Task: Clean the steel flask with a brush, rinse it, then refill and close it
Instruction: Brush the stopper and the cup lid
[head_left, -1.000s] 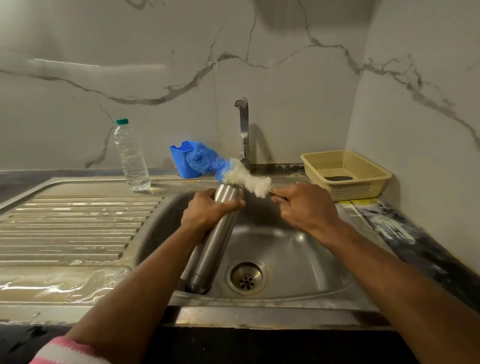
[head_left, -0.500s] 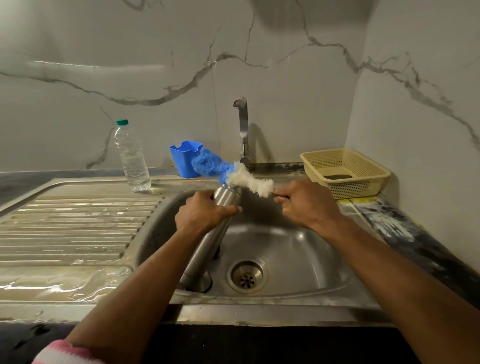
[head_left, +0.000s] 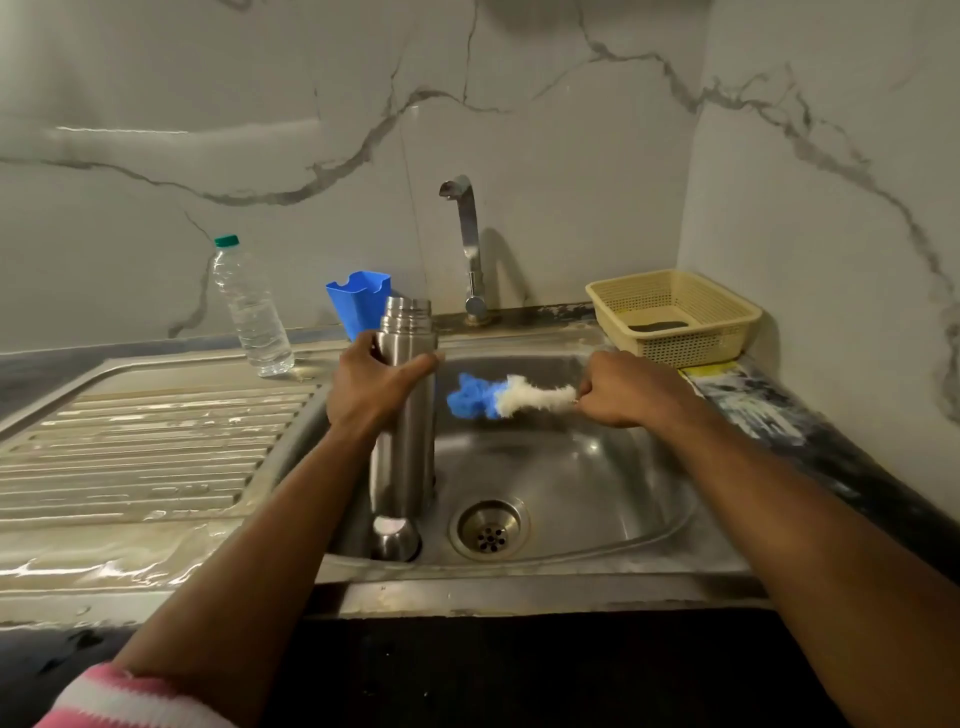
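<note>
**A:** Where does the job stand?

**B:** The steel flask (head_left: 405, 415) is upright in the sink (head_left: 597, 499), toward the basin's left wall, mouth open and no lid on it. The left hand (head_left: 374, 389) has its grip wrapped around the flask's upper body. The right hand (head_left: 623, 389) has its grip closed on the handle of the brush (head_left: 506, 397), which is out of the flask and held level over the basin, just right of the flask, blue tip pointing at it. I judge the scrubbing to be finished or paused. Rinsing, refilling and closing all look undone.

**A:** Is water running?

**B:** No stream shows from the tap (head_left: 467, 244) at the sink's back edge. Whether the flask holds water cannot be told.

**A:** Where is the lid?

**B:** A small steel cap (head_left: 396, 538) lies in the basin's front left corner, at the foot of the flask. It may be the lid.

**A:** And room to move?

**B:** The basin's centre and right, around the drain (head_left: 491, 530), are open. The tap spout hangs above and right of the flask's mouth. A blue holder (head_left: 358, 301) stands just behind the flask at the back edge, a plastic bottle (head_left: 252, 312) at the back of the left drainboard, a yellow basket (head_left: 675, 317) in the bench's back right corner.
</note>
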